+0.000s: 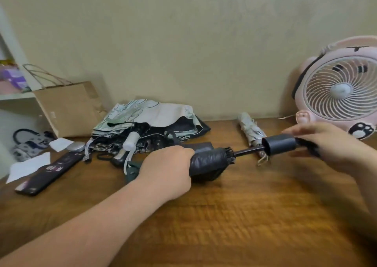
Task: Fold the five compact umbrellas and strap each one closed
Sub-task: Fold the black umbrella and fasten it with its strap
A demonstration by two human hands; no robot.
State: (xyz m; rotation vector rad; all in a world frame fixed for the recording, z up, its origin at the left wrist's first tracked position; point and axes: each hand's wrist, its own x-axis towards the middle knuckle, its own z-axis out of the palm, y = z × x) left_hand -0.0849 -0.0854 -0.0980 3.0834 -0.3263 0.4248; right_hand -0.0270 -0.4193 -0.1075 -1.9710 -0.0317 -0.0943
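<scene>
Fingers [184, 151] of the left hand [167, 164] curl tight round the bunched canopy of the black umbrella [210, 162], held level just above the table [244, 215]. Its bare shaft [247, 151] runs right to the handle [279, 144], whose far end the right hand [328, 142] grips, fingers blurred around it. Behind the shaft lies a rolled pale umbrella [252, 132]; left of it, a heap of loose umbrellas [142, 122]. A pink fan [338, 89] stands far right.

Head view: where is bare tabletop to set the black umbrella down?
The wide near table in front of the black umbrella is bare. A small gap lies between the umbrella pile and the folded pale umbrella. The back left is crowded.
</scene>
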